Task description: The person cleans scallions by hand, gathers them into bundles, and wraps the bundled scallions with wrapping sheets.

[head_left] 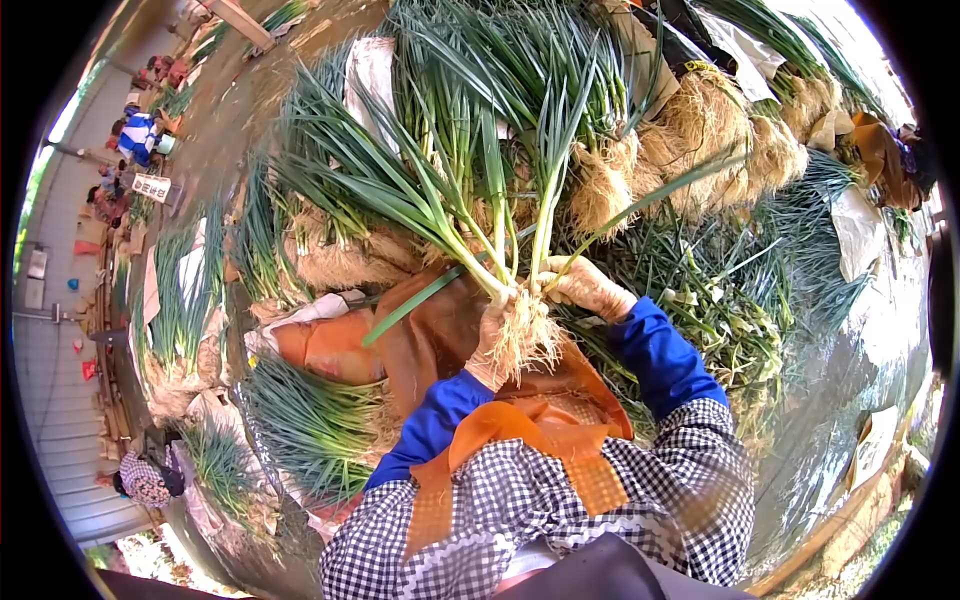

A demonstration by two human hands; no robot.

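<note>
**Two hands held one bunch, roots toward the body**

The leafy bunch (pixel 541 240) was in front of the orange apron (pixel 425 335), between the hands. Its long axis ran away from the wearer: roots nearest, stalks fanning forward, mostly toward the upper left. The left hand (pixel 490 348) was closed around the root end. The right hand's (pixel 592 290) fingers pinched a long leaf (pixel 660 192) that slanted to the upper right.

To my far left, I observe a person in blue and white (pixel 138 136) near a white sign (pixel 152 187) with dark characters; ribbed grey panelling (pixel 60 400) stands beyond. To my right, a pale sheet (pixel 873 446) lies on the glossy floor (pixel 825 410).
</note>
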